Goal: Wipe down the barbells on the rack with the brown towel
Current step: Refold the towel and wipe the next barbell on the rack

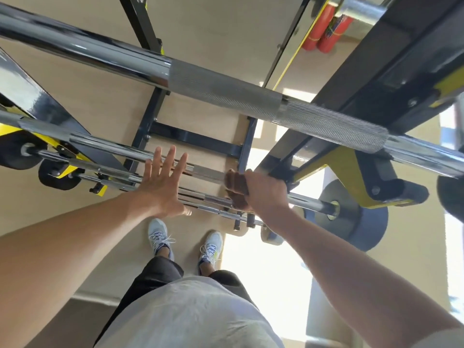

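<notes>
Several chrome barbells lie across a black and yellow rack [334, 162], stacked one below another. The top barbell [226, 91] runs close to the camera, with knurled grip sections. My right hand [266, 192] is shut on the brown towel [236, 189], which is wrapped around a lower barbell [206, 173] near its middle. My left hand [163, 182] hovers flat with its fingers spread over the lower bars, just left of the towel, holding nothing.
Black weight plates sit at the bar ends on the right [356, 219] and left [17, 154]. Two red fire extinguishers [324, 31] stand by the far wall. My feet in light sneakers [185, 242] stand on the floor below the rack.
</notes>
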A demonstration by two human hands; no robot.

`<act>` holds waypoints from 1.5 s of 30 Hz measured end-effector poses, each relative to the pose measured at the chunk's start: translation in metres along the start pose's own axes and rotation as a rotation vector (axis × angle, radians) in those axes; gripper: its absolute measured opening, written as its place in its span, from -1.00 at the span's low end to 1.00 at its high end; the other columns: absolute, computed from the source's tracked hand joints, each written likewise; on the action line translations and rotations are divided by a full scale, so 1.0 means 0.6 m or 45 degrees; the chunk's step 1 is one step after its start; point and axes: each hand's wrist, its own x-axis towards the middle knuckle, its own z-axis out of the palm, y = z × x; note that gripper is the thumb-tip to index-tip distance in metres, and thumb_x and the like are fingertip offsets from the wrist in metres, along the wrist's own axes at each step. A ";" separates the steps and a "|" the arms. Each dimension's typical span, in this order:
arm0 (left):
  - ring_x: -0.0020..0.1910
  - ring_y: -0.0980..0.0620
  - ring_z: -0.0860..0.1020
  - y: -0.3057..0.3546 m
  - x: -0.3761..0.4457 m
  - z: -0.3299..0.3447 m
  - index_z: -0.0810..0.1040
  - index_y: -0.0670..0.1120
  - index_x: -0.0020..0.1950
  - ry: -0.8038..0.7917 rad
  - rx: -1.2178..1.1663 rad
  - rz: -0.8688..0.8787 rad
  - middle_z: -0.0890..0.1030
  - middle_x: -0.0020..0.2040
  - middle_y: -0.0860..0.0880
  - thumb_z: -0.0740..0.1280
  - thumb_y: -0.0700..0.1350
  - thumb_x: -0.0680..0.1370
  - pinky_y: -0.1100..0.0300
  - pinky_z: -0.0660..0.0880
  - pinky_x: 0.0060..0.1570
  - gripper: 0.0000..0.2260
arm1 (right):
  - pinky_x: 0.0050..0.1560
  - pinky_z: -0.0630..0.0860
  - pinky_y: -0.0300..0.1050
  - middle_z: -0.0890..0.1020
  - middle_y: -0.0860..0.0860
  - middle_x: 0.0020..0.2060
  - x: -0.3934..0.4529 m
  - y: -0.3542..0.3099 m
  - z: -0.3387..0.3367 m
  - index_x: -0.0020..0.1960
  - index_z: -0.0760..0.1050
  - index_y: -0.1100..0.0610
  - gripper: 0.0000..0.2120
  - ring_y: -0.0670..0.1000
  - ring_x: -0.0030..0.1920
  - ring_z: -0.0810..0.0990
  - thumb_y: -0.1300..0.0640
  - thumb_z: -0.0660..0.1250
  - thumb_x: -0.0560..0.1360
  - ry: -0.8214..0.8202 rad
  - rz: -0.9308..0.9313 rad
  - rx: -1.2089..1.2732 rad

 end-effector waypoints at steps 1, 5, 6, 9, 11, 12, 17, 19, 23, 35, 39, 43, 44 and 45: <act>0.39 -0.17 -0.61 0.000 0.001 0.000 -0.64 0.10 0.43 -0.001 0.003 0.008 -0.68 0.40 -0.03 0.47 0.26 0.38 -0.12 -0.47 0.41 0.25 | -0.21 0.65 -0.07 0.59 -0.05 -0.23 -0.017 0.021 -0.001 0.17 0.45 0.05 -0.73 0.00 -0.29 0.61 0.17 0.43 0.51 0.044 0.042 0.012; 0.37 -0.18 -0.64 0.003 0.007 0.002 -0.66 0.10 0.41 0.014 -0.029 0.032 -0.71 0.37 -0.03 0.47 0.27 0.37 -0.13 -0.50 0.39 0.27 | -0.16 0.65 -0.02 0.61 -0.02 -0.21 -0.006 -0.003 -0.014 0.15 0.46 0.06 -0.76 0.02 -0.26 0.64 0.21 0.40 0.53 -0.032 0.074 -0.058; 0.37 -0.18 -0.64 0.003 0.008 0.005 -0.67 0.10 0.40 0.017 -0.033 0.032 -0.71 0.37 -0.03 0.48 0.26 0.36 -0.14 -0.50 0.38 0.28 | -0.14 0.64 -0.03 0.59 -0.03 -0.20 0.010 -0.031 -0.014 0.18 0.44 0.06 -0.74 0.02 -0.25 0.62 0.21 0.38 0.53 -0.045 0.043 -0.050; 0.38 -0.19 -0.63 0.000 0.012 0.010 -0.66 0.09 0.41 0.053 -0.022 0.015 -0.69 0.38 -0.05 0.50 0.24 0.35 -0.15 -0.49 0.40 0.29 | -0.13 0.58 -0.05 0.55 -0.03 -0.17 0.058 -0.131 -0.006 0.24 0.41 0.07 -0.68 0.02 -0.21 0.60 0.17 0.38 0.53 0.020 -0.149 0.010; 0.37 -0.17 -0.64 -0.003 0.013 0.009 -0.64 0.09 0.43 0.049 -0.032 0.011 -0.69 0.39 -0.04 0.51 0.23 0.35 -0.12 -0.49 0.39 0.29 | -0.13 0.59 -0.02 0.59 -0.03 -0.14 0.074 -0.161 0.000 0.21 0.43 0.06 -0.70 0.02 -0.21 0.61 0.09 0.40 0.52 0.076 -0.200 0.066; 0.37 -0.16 -0.65 -0.005 0.013 0.010 -0.65 0.09 0.42 0.046 -0.028 0.012 -0.69 0.39 -0.03 0.51 0.23 0.35 -0.12 -0.49 0.40 0.29 | -0.13 0.59 0.00 0.60 -0.03 -0.13 0.075 -0.157 0.002 0.21 0.43 0.06 -0.70 0.01 -0.23 0.59 0.07 0.40 0.53 0.070 -0.219 0.054; 0.38 -0.15 -0.64 -0.006 0.018 0.017 -0.67 0.12 0.40 0.078 0.005 0.017 -0.70 0.38 -0.01 0.50 0.29 0.34 -0.11 -0.48 0.41 0.30 | -0.17 0.63 -0.03 0.63 0.00 -0.09 0.002 -0.008 -0.004 0.27 0.40 0.09 -0.65 0.03 -0.23 0.60 0.14 0.41 0.54 -0.012 -0.041 0.020; 0.39 -0.15 -0.63 -0.006 0.020 0.020 -0.66 0.12 0.40 0.108 0.015 0.024 -0.69 0.39 -0.01 0.48 0.30 0.35 -0.11 -0.48 0.41 0.28 | -0.11 0.67 -0.03 0.64 0.03 -0.05 -0.025 0.031 -0.005 0.32 0.42 0.09 -0.65 0.05 -0.17 0.67 0.24 0.35 0.56 0.023 -0.018 0.004; 0.45 -0.14 -0.56 -0.003 0.013 0.016 -0.54 0.10 0.50 0.156 -0.063 0.056 -0.60 0.47 0.00 0.45 0.28 0.40 -0.13 -0.40 0.47 0.19 | -0.08 0.67 -0.02 0.66 0.01 -0.01 -0.032 0.041 0.001 0.39 0.35 0.05 -0.51 0.04 -0.11 0.68 0.28 0.37 0.52 0.014 -0.092 0.038; 0.57 0.04 0.16 -0.080 -0.081 0.118 0.17 0.02 0.59 0.662 -0.932 -0.115 0.17 0.61 0.02 0.39 -0.01 0.57 0.07 0.16 0.51 -0.35 | -0.04 0.67 0.00 0.66 -0.13 -0.06 -0.040 -0.001 0.034 0.36 0.44 -0.14 -0.55 -0.08 -0.08 0.66 0.17 0.37 0.52 0.288 -0.026 0.236; 0.48 0.02 0.33 -0.146 -0.100 0.105 0.23 0.00 0.58 0.685 -1.105 -0.181 0.33 0.53 0.00 0.40 -0.04 0.57 0.07 0.28 0.46 -0.38 | -0.08 0.68 0.04 0.69 -0.05 -0.06 0.006 -0.084 0.026 0.35 0.45 -0.07 -0.42 0.02 -0.10 0.68 0.14 0.56 0.40 0.260 -0.123 0.139; 0.48 0.03 0.34 -0.230 -0.127 0.109 0.27 -0.02 0.55 0.696 -1.229 -0.246 0.38 0.51 -0.01 0.39 -0.03 0.58 0.10 0.26 0.45 -0.43 | -0.03 0.63 -0.03 0.67 -0.10 -0.09 0.060 -0.214 0.034 0.32 0.40 -0.10 -0.43 0.00 -0.11 0.67 0.11 0.53 0.38 0.200 -0.106 0.038; 0.47 0.04 0.34 -0.258 -0.135 0.114 0.29 -0.01 0.54 0.687 -1.252 -0.261 0.38 0.50 0.01 0.39 -0.02 0.58 0.11 0.27 0.44 -0.44 | -0.01 0.61 -0.02 0.68 -0.09 -0.07 0.075 -0.249 0.037 0.31 0.41 -0.07 -0.47 0.02 -0.08 0.67 0.13 0.50 0.40 0.223 -0.120 0.059; 0.46 0.06 0.35 -0.289 -0.142 0.119 0.30 0.01 0.53 0.677 -1.270 -0.274 0.39 0.49 0.02 0.38 -0.02 0.57 0.12 0.28 0.43 -0.45 | 0.05 0.61 0.01 0.68 -0.07 -0.04 0.091 -0.284 0.039 0.32 0.42 -0.05 -0.49 0.04 -0.04 0.67 0.13 0.47 0.42 0.230 -0.144 0.096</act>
